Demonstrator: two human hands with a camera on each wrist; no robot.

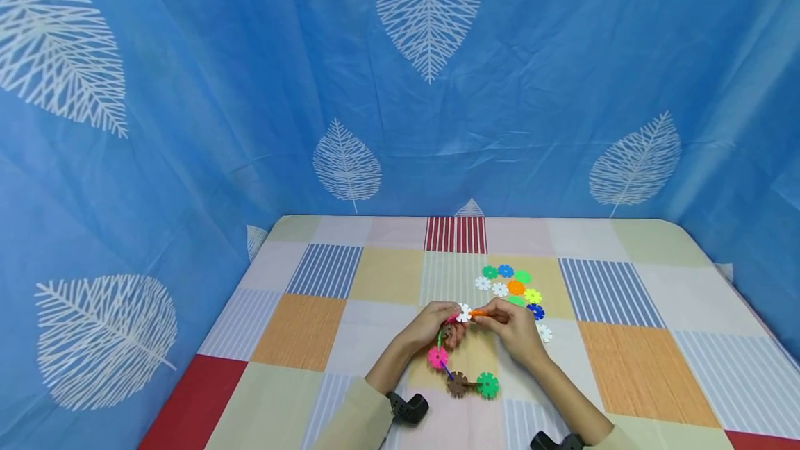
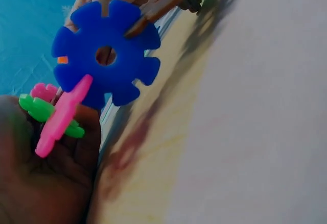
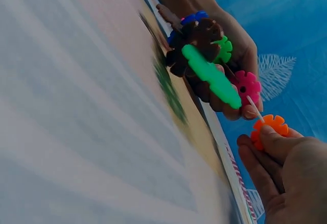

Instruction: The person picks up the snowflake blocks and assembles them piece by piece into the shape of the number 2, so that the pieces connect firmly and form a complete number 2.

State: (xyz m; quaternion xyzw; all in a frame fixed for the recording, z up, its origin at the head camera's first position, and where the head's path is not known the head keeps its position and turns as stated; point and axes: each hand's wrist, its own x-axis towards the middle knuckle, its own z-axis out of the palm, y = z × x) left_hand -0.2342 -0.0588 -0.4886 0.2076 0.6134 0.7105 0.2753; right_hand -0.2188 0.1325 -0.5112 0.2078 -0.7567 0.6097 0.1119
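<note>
My left hand (image 1: 425,328) grips one end of a chain of notched plastic discs by its pink disc (image 3: 247,88). A white disc (image 1: 464,312), edge-on in the right wrist view, joins that pink disc to an orange disc (image 3: 271,127). Thumb and fingers of my right hand (image 1: 515,332) pinch the orange disc where it meets the white one. From the left hand the chain hangs toward me: a green disc, a second pink disc (image 1: 438,357), a blue disc (image 2: 82,35), brown discs (image 1: 457,385) and a green end disc (image 1: 487,385).
Loose notched discs lie beyond and beside my right hand, among them an orange disc (image 1: 515,287), a yellow disc (image 1: 532,296), a dark blue disc (image 1: 535,312) and several white and green ones. A patchwork cloth (image 1: 300,394) covers the table; a blue leaf-print curtain (image 1: 531,123) surrounds it.
</note>
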